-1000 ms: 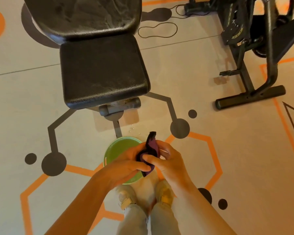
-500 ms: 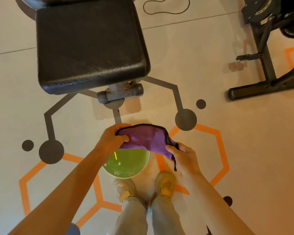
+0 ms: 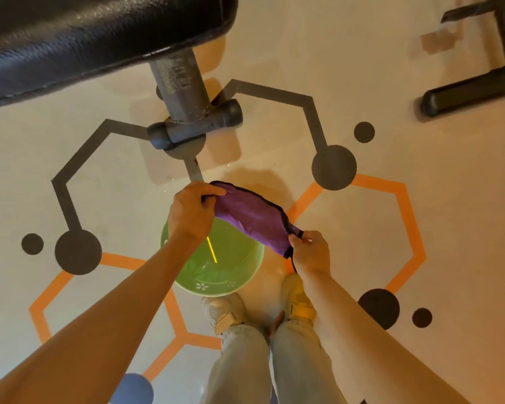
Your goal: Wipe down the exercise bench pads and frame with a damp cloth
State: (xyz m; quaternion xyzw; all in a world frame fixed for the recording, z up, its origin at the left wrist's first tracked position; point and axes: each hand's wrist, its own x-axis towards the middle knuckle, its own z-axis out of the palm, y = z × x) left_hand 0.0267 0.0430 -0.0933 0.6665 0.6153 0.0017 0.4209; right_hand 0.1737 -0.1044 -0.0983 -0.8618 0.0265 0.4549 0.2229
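Note:
A purple cloth [image 3: 254, 220] with a dark hem is stretched between my two hands, above a green bowl [image 3: 231, 275] on the floor. My left hand [image 3: 190, 211] grips the cloth's far left end, fingers curled over it. My right hand [image 3: 311, 253] pinches its near right corner. The black seat pad [image 3: 99, 39] of the exercise bench fills the top left. Below it the grey frame post [image 3: 178, 86] meets a cross foot [image 3: 196, 126] on the floor, just beyond the cloth.
The green bowl holds water and stands right in front of my shoes [image 3: 225, 313]. The black base of another exercise machine [image 3: 473, 88] lies at the top right. The floor carries orange and grey hexagon markings.
The wrung, bunched cloth has been opened out and stretched between both hands. The view has moved closer to the bench, so the seat pad now sits at the top edge.

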